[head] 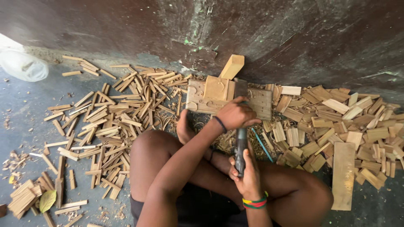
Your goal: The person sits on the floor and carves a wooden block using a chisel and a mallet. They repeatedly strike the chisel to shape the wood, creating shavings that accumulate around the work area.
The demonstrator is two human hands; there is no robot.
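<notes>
Far left, a white plastic bag (pixel 23 65) lies on the grey floor (pixel 25 109), with one green leaf (pixel 47 200) lower down. Next, a heap of thin wood strips (pixel 113 122) spreads beside my left knee. My left hand (pixel 235 114) is clenched over the upper shaft of the long dark tool (pixel 240 141), pressing it toward the wooden work block (pixel 229 98) set against the dark wall (pixel 294 38). My right hand (pixel 248 174), fingers wrapped tight, grasps the tool's lower handle. A blue stick (pixel 261 144) lies just beside it. Right, flat wood blocks (pixel 336 122) are piled, and a long plank (pixel 343 174) rests by my right knee.
</notes>
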